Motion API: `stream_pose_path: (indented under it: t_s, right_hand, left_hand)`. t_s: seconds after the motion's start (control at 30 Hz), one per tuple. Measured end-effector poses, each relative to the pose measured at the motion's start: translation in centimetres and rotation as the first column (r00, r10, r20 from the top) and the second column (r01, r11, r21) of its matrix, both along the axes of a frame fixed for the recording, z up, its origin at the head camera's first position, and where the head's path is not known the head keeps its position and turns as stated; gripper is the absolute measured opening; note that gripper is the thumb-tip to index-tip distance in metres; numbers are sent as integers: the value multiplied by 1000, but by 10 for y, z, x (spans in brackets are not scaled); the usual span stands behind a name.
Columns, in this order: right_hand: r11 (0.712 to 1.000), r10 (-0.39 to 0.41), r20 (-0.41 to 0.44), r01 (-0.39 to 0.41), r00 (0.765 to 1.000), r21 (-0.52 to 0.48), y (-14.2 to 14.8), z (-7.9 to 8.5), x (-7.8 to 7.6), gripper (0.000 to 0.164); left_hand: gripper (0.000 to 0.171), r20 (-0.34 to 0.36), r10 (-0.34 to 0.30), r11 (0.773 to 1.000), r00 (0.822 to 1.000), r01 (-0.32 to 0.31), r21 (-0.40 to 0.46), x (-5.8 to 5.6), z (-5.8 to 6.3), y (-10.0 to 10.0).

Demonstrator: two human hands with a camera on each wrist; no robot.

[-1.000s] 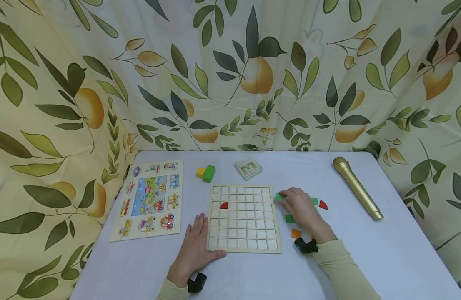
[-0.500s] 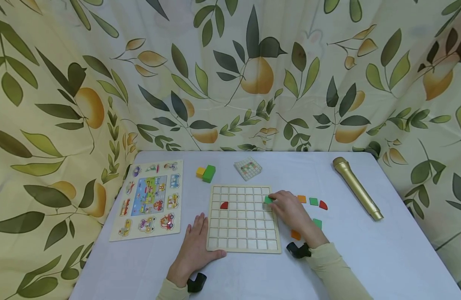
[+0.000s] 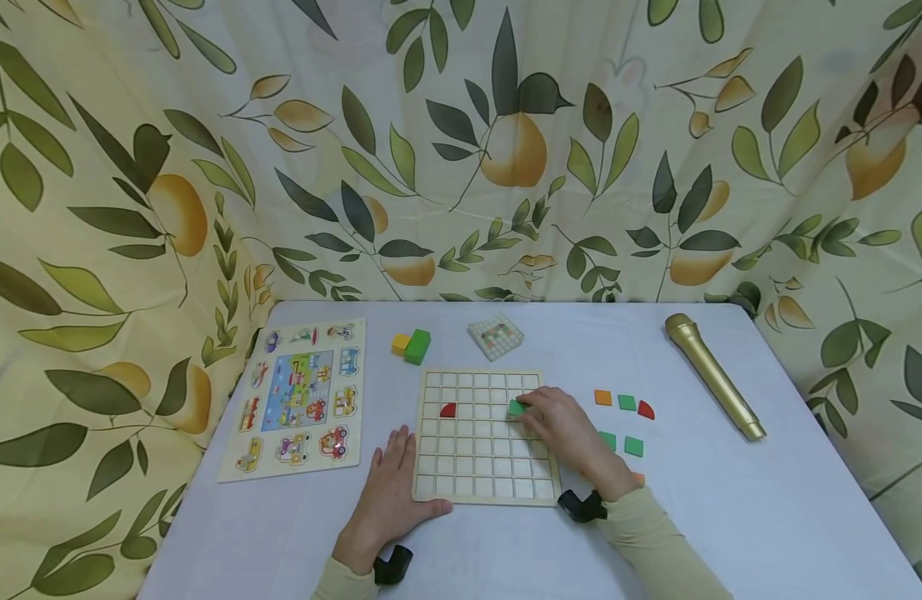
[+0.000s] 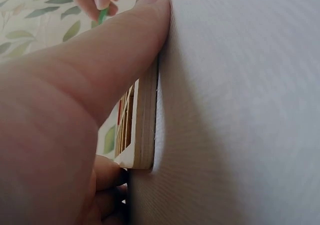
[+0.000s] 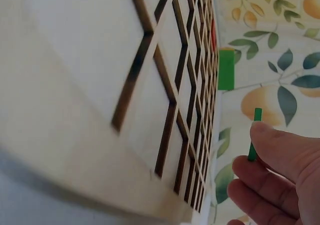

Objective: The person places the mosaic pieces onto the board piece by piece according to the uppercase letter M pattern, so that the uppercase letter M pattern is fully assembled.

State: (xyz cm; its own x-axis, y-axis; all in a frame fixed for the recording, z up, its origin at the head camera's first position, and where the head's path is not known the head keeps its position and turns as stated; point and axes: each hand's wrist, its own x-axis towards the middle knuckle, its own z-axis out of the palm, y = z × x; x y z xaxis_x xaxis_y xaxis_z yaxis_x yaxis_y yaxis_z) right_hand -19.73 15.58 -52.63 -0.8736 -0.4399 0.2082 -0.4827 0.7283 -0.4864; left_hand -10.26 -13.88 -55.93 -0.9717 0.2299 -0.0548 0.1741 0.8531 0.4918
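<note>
A wooden grid board with square cells lies on the white table, and one red quarter-circle tile sits in a cell at its upper left. My right hand pinches a thin green square tile between thumb and fingers, over the right part of the grid. The right wrist view shows that green tile edge-on, held above the board. My left hand rests at the board's lower left corner, fingers straight along its side, and the thumb lies along the near edge.
Right of the board lie green tiles, an orange tile and a red quarter-circle tile. Behind it are a patterned card and green and yellow blocks. A picture puzzle lies left, a gold microphone right.
My right hand has carried the green tile leftward from the loose tiles to over the grid, uncovering several tiles on the table. My left hand has stayed in place.
</note>
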Motion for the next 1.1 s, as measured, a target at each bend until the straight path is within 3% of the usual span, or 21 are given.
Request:
stream_pose_path:
  t_s: [0.43, 0.9, 1.1]
  right_hand:
    - [995, 100, -132, -98, 986, 19, -29, 2, -5, 27]
    - [984, 171, -142, -163, 975, 67, -56, 2, -15, 22]
    - [984, 153, -74, -145, 985, 108, -64, 1, -19, 22]
  left_hand:
    - [119, 3, -6, 1000, 1000, 6, -15, -1, 0, 0]
    - [120, 14, -5, 999, 1000, 6, -37, -1, -2, 0]
    - [120, 4, -5, 999, 1000, 6, -33, -1, -3, -1]
